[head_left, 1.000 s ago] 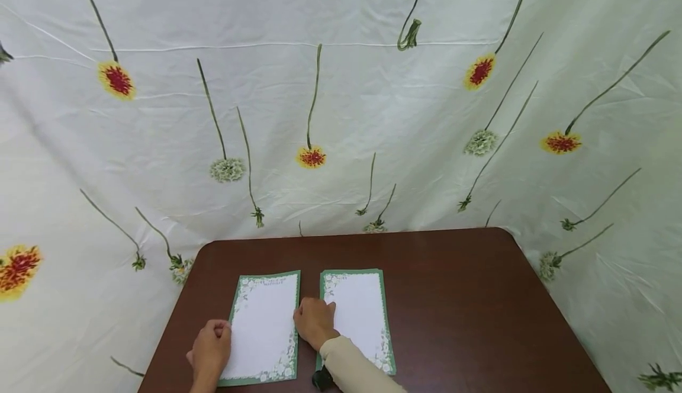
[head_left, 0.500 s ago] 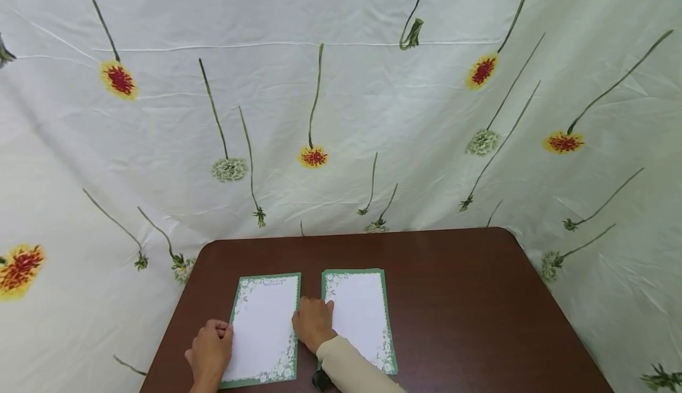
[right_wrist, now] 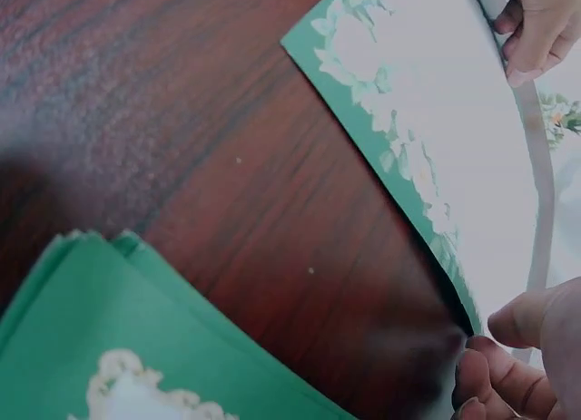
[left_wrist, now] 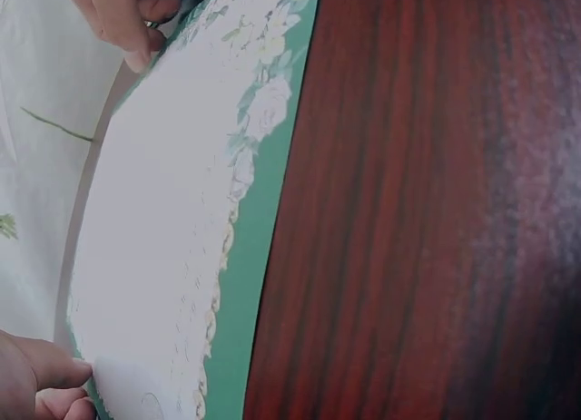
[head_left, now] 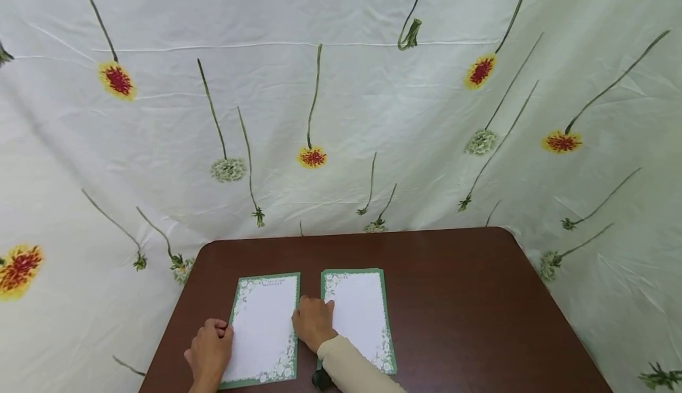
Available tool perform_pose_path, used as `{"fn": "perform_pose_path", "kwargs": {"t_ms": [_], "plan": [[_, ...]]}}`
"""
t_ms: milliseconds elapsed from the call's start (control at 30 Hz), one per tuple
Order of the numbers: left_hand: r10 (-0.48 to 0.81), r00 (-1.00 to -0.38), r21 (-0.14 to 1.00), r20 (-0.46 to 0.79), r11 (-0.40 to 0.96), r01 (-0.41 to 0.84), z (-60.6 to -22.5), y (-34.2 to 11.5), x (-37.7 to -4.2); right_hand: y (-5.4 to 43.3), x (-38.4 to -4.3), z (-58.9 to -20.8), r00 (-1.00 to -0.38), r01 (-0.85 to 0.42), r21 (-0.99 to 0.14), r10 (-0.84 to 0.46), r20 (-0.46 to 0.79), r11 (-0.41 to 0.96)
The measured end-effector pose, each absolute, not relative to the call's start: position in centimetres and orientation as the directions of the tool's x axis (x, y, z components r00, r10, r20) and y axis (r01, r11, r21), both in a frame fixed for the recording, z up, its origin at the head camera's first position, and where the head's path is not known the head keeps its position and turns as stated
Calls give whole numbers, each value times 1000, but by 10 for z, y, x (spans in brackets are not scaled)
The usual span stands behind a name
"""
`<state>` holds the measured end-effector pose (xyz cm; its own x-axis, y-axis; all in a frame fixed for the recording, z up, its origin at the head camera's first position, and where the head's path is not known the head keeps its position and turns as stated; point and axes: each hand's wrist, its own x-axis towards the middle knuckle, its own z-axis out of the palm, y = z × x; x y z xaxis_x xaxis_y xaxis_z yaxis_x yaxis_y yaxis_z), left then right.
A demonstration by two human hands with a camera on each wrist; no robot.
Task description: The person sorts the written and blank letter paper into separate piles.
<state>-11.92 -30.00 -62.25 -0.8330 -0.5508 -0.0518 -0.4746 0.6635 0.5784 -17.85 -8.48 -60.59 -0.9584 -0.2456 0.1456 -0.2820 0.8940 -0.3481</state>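
Note:
A sheet of stationery paper, white with a green border and pale printed flowers, lies at the left of the table. My left hand pinches its left edge; in the left wrist view the thumb lies over that edge with fingers beneath. Across the sheet, my right hand pinches the right edge between thumb and fingers, as the right wrist view shows near the sheet's border. A second pile of matching sheets lies just right of this hand, partly covered by the sleeve.
The dark brown wooden table extends to the right of the papers. Behind it hangs a white cloth printed with flowers. A small black object shows below the right sleeve.
Both hands stay at the sheet's two side edges. The right hand has shifted very slightly left, and the sheet's far edge looks a little straighter.

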Motion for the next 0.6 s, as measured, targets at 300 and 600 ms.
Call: {"fn": "perform_pose_path", "kwargs": {"t_ms": [300,600], "plan": [[-503,-864,578,22,712,-399,-616,-279,-129,-58,-188,-600,-954,-270,-408,-186,235,872],[-295,-946,609,138,778,-154,-604,-218,-146,-10,-205,-591,-973,-176,-521,-67,220,835]]}}
